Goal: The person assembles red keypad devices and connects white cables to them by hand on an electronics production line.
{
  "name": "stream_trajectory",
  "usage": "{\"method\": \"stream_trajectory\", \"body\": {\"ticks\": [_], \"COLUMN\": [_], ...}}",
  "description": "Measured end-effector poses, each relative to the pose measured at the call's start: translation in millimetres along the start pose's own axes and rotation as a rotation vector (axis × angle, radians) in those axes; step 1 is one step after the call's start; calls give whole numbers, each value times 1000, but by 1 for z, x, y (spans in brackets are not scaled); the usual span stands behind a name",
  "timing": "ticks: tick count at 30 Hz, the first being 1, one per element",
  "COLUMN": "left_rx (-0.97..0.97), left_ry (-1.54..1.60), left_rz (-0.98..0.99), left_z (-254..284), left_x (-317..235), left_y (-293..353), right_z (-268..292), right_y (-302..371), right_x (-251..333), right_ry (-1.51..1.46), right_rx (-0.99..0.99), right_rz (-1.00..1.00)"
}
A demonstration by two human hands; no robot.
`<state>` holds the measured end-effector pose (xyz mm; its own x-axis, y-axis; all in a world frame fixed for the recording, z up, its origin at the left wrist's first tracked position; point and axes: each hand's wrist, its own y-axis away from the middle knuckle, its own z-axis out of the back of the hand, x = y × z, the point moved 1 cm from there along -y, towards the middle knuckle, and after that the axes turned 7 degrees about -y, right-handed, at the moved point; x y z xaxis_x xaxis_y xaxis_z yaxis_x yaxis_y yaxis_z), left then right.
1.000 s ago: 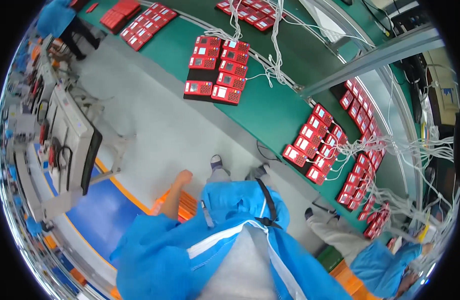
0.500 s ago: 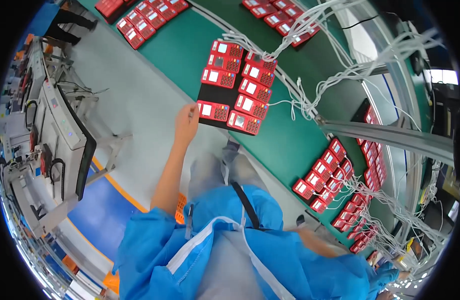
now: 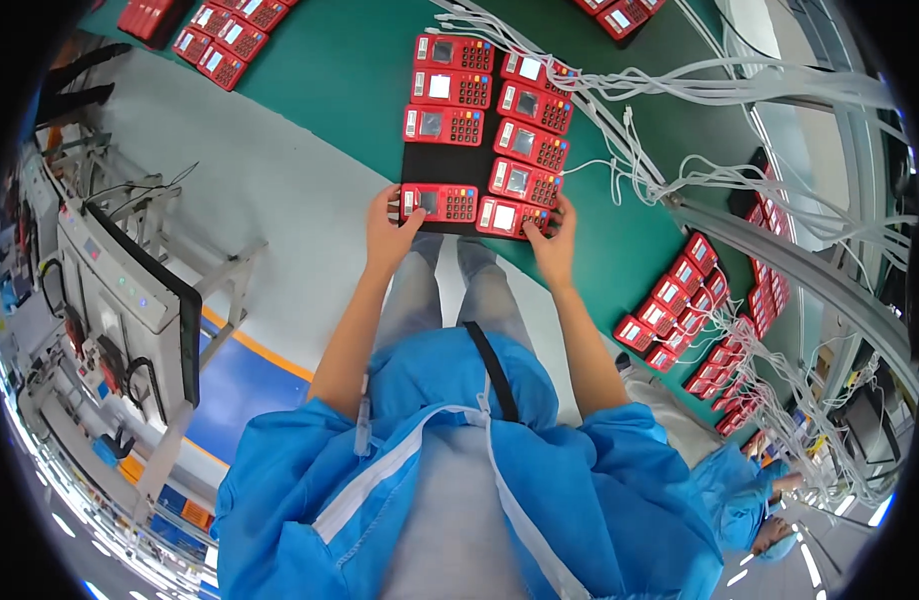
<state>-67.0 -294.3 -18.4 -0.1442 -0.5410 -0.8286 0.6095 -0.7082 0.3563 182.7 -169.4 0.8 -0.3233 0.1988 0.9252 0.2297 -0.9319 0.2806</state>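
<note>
In front of me a black tray (image 3: pixel 442 163) lies at the near edge of the green bench, bearing two columns of red card payment terminals with screens and keypads. The left column has a bare gap above its nearest terminal (image 3: pixel 439 203). My left hand (image 3: pixel 388 230) grips the tray's near left corner, its thumb against that terminal. At the near right corner my right hand (image 3: pixel 555 245) is closed on the tray edge, thumb over the end of the right column's nearest terminal (image 3: pixel 512 217). Fingers under the tray are hidden.
White cables (image 3: pixel 670 85) hang over the bench (image 3: pixel 330 90) and the metal rail. More red terminals (image 3: pixel 670 300) stand wired at right, others (image 3: pixel 230 40) at far left. A grey machine (image 3: pixel 130 270) stands left. Another person (image 3: pixel 740 500) is at lower right.
My right hand has come up from low at the right to the tray's near right corner. My left hand has shifted onto the near left corner. Several terminal screens look darker.
</note>
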Motion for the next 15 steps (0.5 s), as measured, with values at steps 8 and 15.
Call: {"method": "stream_trajectory", "body": {"ticks": [8,15], "left_rx": [-4,-79], "left_ry": [113,-90], "left_rz": [45,13], "left_z": [-16,-16], "left_x": [-28,-32], "left_y": [-2,-6], "right_z": [8,8], "right_y": [1,-17], "right_x": [6,21], "right_ry": [137,222], "right_rx": [55,7], "right_rz": [114,11]}}
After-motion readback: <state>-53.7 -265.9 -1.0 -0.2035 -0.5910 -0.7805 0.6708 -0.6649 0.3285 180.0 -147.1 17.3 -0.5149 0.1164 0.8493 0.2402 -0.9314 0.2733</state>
